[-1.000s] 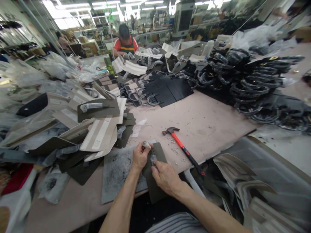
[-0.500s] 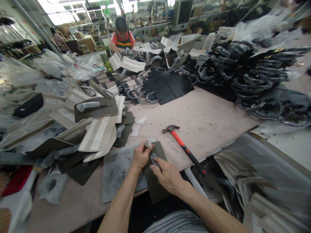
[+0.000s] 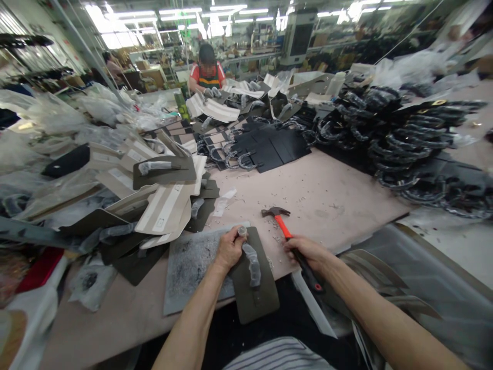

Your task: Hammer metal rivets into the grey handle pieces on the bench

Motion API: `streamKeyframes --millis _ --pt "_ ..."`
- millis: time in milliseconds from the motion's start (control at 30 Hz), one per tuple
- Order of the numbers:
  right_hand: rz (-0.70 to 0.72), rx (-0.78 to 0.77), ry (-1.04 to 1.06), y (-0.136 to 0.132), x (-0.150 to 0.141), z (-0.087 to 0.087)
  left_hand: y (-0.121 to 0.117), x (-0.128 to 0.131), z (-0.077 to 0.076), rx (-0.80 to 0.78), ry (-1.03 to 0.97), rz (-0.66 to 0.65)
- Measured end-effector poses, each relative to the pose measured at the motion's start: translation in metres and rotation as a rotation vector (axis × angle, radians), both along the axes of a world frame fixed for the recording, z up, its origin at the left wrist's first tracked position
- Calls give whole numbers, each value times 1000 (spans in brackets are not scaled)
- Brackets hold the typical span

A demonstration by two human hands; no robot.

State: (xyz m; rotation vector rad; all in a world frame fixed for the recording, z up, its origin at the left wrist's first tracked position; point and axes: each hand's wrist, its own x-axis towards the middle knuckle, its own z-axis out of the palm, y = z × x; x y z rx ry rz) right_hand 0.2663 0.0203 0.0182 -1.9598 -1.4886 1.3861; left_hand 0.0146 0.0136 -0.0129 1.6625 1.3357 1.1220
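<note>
My left hand [image 3: 228,250] is closed around a short, round-topped metal punch [image 3: 242,231], held upright at the far end of an olive-grey bag panel [image 3: 265,300]. A plastic-wrapped handle [image 3: 253,264] lies along that panel. The panel rests partly on a grey, scuffed slab [image 3: 185,280] and overhangs the table's near edge. To the right, my right hand [image 3: 306,252] grips the black part of a claw hammer [image 3: 283,226] with a red shaft. The hammer's head points away from me over the table. Whatever sits beneath the punch is hidden.
Small metal bits [image 3: 276,239] are scattered near the hammer head. Beige and olive panels [image 3: 165,208] pile up on the left. Black panels with wrapped handles [image 3: 408,128] are stacked at right. Across the table sits a co-worker [image 3: 207,72]. A grey bin [image 3: 416,262] stands right.
My right hand has left the wrapped handle and moved right to take hold of the hammer. My left hand still holds the punch. The view has shifted slightly.
</note>
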Motion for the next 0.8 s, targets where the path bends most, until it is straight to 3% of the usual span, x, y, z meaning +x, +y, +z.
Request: streamKeyframes --millis 133,200,300,400,467,567,667,733,800 --pt "8 23 139 -9 -18 36 -2 1 0 10 -20 9" --pt "28 252 94 -19 -22 55 -2 1 -1 8 -25 12" --pt "188 649 -193 -34 -21 70 -2 1 -3 17 -15 21" --pt "462 647 -478 -39 -16 78 -2 0 -6 21 19 32" --pt "563 607 -525 -37 -14 92 -1 0 -8 14 29 30" --pt "411 790 -372 -32 -15 128 -1 0 -9 15 10 13" --pt "4 1018 -137 -32 -21 150 -2 0 -8 11 -5 6" --pt "-87 1050 -120 -38 -24 139 -2 0 -7 1 -17 10" --pt "122 934 -252 -45 -24 113 -2 0 -7 -8 -18 15"
